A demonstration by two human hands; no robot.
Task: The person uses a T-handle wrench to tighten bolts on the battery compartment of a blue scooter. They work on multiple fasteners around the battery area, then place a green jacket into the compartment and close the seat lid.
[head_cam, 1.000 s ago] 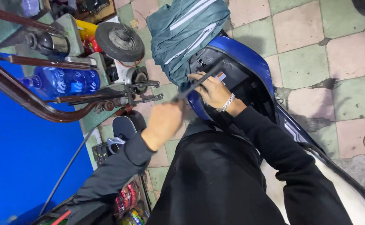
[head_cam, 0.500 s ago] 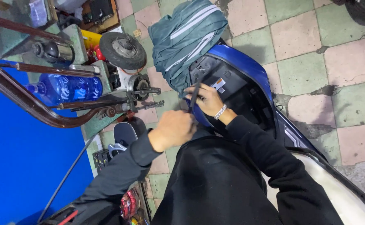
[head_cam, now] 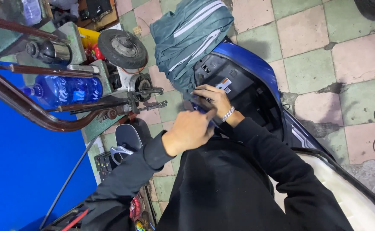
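A blue scooter (head_cam: 256,68) stands under me with its black under-seat compartment (head_cam: 247,92) showing. My right hand (head_cam: 213,99), a silver bracelet on its wrist, curls its fingers over the compartment's near blue rim. My left hand (head_cam: 189,130) is a closed fist just below it, knuckles up, almost touching the right hand. Whether the fist holds anything is hidden. Both arms wear black sleeves. A folded teal cloth with pale stripes (head_cam: 191,36) lies over the scooter's far end.
A small wheel (head_cam: 122,48), a blue water bottle (head_cam: 63,90), metal shafts and parts (head_cam: 147,92) crowd a stand at the left. A curved brown rail (head_cam: 33,114) and a blue panel (head_cam: 20,171) are nearest. The floor has pink and green tiles (head_cam: 333,51).
My left hand has moved up towards the right hand. A thin rod seen between the hands a second ago no longer shows. The view has shifted slightly.
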